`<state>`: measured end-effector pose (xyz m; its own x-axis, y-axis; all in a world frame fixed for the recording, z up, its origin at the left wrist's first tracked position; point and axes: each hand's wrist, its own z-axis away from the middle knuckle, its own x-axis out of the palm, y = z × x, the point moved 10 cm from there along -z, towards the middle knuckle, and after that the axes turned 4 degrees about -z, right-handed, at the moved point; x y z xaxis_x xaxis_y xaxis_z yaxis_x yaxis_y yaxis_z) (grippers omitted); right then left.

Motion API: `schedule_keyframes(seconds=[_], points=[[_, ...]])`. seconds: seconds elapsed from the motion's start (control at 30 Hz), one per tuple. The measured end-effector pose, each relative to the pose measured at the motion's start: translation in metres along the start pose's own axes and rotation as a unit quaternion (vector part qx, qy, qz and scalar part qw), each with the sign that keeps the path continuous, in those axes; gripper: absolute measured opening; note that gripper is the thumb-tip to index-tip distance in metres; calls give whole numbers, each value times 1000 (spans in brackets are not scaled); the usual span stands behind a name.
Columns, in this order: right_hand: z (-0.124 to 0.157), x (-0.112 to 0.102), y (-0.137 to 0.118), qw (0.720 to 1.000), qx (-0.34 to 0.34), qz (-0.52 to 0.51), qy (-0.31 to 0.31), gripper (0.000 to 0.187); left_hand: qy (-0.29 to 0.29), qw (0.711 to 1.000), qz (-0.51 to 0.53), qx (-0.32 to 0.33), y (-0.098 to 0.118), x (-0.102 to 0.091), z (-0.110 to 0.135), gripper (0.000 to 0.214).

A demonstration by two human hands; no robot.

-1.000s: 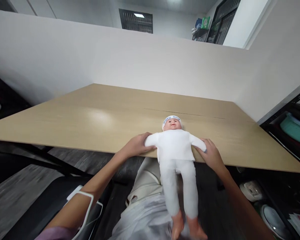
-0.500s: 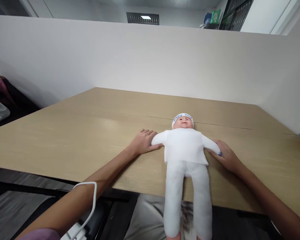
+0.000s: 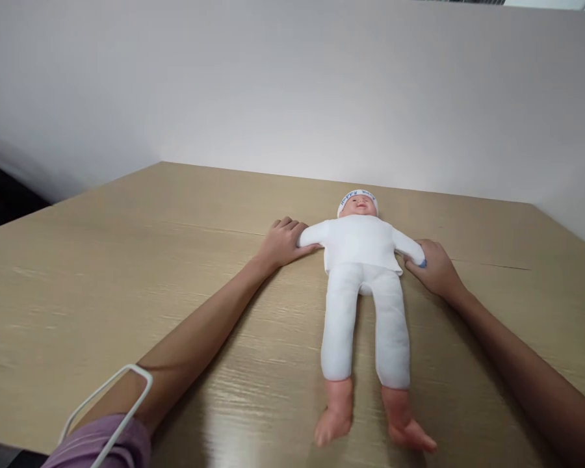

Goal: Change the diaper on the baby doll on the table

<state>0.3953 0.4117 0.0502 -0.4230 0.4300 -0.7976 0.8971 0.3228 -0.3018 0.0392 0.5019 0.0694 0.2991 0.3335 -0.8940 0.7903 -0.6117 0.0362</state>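
Note:
A baby doll (image 3: 362,244) in a white top and trousers lies face up, its head toward the far side. Its white headband has blue lettering, and its bare feet point toward me. My left hand (image 3: 286,243) is closed around the end of the doll's sleeved arm on the left, thumb along the near side. On the other side, my right hand (image 3: 435,266) grips the opposite arm, where a bit of blue shows at the cuff. The doll's own hands are hidden in my grasp.
Beneath the doll is a wood-grained table (image 3: 127,273). A pale wall (image 3: 283,84) rises behind its far edge. A white cable (image 3: 136,370) loops over my left forearm near the purple sleeve (image 3: 112,435). Something dark (image 3: 4,195) stands past the table's left edge.
My view has tipped down and closer. The doll has slid farther onto the table, so its legs and feet now show over the tabletop. Both hands have kept hold of its arms.

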Motion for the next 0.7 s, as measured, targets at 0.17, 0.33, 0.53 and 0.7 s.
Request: schedule_keyframes(seconds=[0.17,0.33,0.53,0.7], points=[[-4,2,3,999,-37,26,14,39,36,999,22,-25,-12,6,2,73],[0,-1,3,1000,-20,7,20,43,22,999,28,-21,-8,7,4,69],[6,-13,-3,998,-18,15,57,54,30,998,42,-39,-2,-1,14,61],[26,-30,-16,993,-24,8,113,51,62,995,59,-54,11,-23,30,52]])
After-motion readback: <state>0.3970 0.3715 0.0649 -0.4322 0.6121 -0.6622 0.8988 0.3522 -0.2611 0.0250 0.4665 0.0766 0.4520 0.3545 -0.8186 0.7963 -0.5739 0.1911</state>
